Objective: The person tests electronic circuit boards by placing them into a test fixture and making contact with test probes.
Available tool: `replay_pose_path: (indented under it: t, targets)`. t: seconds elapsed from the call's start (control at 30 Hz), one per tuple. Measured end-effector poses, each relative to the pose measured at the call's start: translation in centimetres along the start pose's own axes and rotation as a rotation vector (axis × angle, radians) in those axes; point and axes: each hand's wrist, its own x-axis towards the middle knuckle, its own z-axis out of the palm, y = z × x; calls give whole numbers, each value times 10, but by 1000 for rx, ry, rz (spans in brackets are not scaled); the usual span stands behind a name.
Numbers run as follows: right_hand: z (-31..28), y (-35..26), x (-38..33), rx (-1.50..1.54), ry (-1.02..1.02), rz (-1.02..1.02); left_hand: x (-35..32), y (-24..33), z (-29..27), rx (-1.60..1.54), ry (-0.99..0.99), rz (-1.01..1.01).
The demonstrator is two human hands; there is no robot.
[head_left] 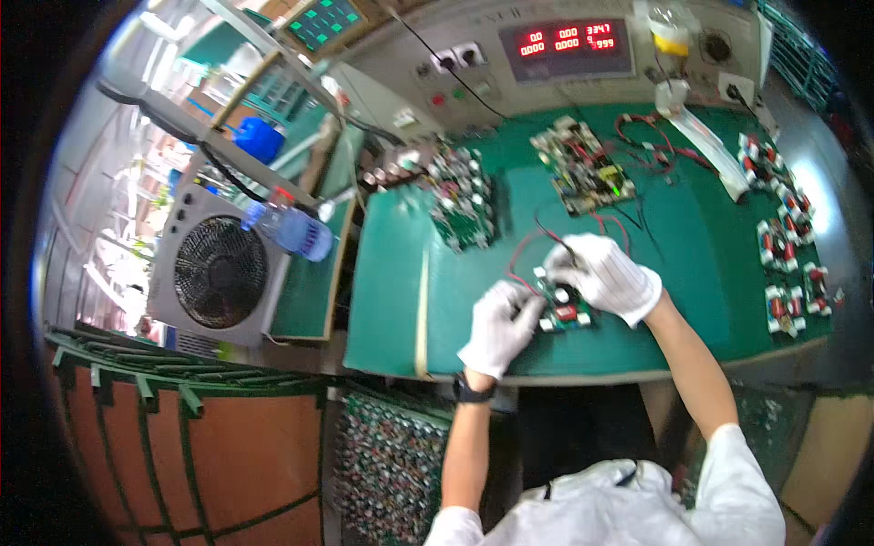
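A small green circuit board (566,314) with a red-wound coil lies near the front edge of the green work mat. Both my hands wear white gloves and meet over it. My left hand (500,329) is at the board's left side, thumb and fingers pinched on the end of a thin red wire (512,266). From the far side and right, my right hand (608,276) reaches over the board, fingers closed around a dark wire (552,234); its tip is hidden under the glove. Behind them stands a larger open circuit board (580,168) with wires running from it.
To the left sits a stack of populated boards (462,200). Several small coil boards (785,246) line the right edge. A panel with a red digital display (571,50) stands at the back. At far left are a fan (221,270) and a plastic bottle (289,229).
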Motion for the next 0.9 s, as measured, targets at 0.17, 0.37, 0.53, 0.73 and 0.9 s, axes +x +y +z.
replay_pose_path:
  t: [0.17, 0.37, 0.53, 0.73, 0.9]
  targets:
    - [1, 5, 10, 137, 55, -58, 3, -20, -11, -74, -25, -54]
    - [-6, 0, 2, 161, -157, 37, 2, -19, -5, -27, -71, -43]
    - [-5, 1, 1, 16, -157, -53, 6, -16, -4, 15, -77, -46]
    - [5, -1, 7, -53, -84, -200, 1, -14, -16, -26, -38, -84]
    - [-10, -10, -2, -6, -152, -107, 0, -12, -1, -68, -54, 2]
